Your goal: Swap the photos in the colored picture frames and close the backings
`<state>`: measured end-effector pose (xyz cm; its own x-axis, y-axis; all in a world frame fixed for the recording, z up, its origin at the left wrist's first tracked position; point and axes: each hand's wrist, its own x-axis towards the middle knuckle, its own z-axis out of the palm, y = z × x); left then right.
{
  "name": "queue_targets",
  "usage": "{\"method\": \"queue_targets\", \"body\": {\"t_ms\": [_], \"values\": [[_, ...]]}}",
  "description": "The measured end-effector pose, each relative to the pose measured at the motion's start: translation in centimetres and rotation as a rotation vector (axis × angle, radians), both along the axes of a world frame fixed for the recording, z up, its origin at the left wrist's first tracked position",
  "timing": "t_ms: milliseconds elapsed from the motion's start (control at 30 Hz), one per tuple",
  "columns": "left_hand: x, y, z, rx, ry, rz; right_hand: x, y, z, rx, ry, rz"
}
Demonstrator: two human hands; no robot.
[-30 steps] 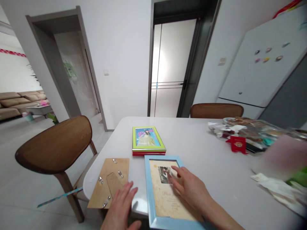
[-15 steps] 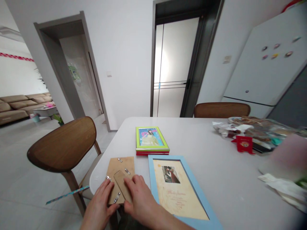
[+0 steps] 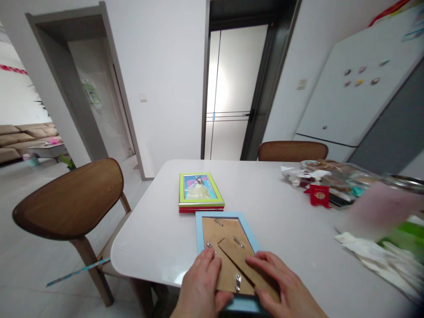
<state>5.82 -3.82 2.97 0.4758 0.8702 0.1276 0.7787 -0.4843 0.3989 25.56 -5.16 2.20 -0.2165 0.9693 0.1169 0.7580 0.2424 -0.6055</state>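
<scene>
A brown picture-frame backing board with metal clips and a fold-out stand lies over the opening of the light blue picture frame. It covers the printed sheet. My left hand grips the board's left edge, fingers on top and thumb at the near edge. On the other side my right hand is closed around the stand and the board's right part. Whether the board sits fully inside the frame I cannot tell. Just beyond is a stack of frames, a green photo frame on top of a red one.
On the white table, plastic-wrapped items, a red card, a pink container and white tissue lie to the right. Wooden chairs stand at the left and far side.
Both hands have carried the backing board rightwards from beside the blue frame to over its opening. The view has turned slightly to the right.
</scene>
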Motion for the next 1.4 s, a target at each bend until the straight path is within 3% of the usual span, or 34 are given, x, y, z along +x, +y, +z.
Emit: {"method": "queue_targets", "body": {"t_ms": [233, 367, 567, 733, 1000, 1233, 1300, 1400], "values": [[0.1, 0.5, -0.5, -0.058, -0.041, 0.012, 0.5, 0.4, -1.5, 0.123, -0.100, 0.010], [-0.6, 0.2, -0.2, -0.099, -0.032, -0.031, 0.6, 0.8, -1.3, 0.145, -0.113, 0.031], [-1.0, 0.0, -0.5, -0.150, 0.009, -0.076, -0.2, 4.0, -0.4, 0.257, -0.262, 0.039], [-0.9, 0.1, -0.6, -0.169, 0.014, -0.065, -0.3, 5.8, -0.6, 0.224, -0.367, 0.007], [-0.7, 0.1, -0.6, -0.144, 0.003, -0.053, 0.3, 5.6, -1.1, 0.235, -0.326, -0.053], [-0.8, 0.1, -1.5, -0.072, -0.028, -0.062, 0.6, 5.1, -0.9, 0.250, -0.253, -0.021], [-0.9, 0.2, -1.8, -0.043, -0.046, -0.070, -0.1, 4.3, -0.4, 0.259, -0.223, 0.042], [-0.9, 0.1, -1.9, -0.032, -0.044, -0.068, -1.4, 2.7, 0.6, 0.213, -0.170, 0.246]]}}
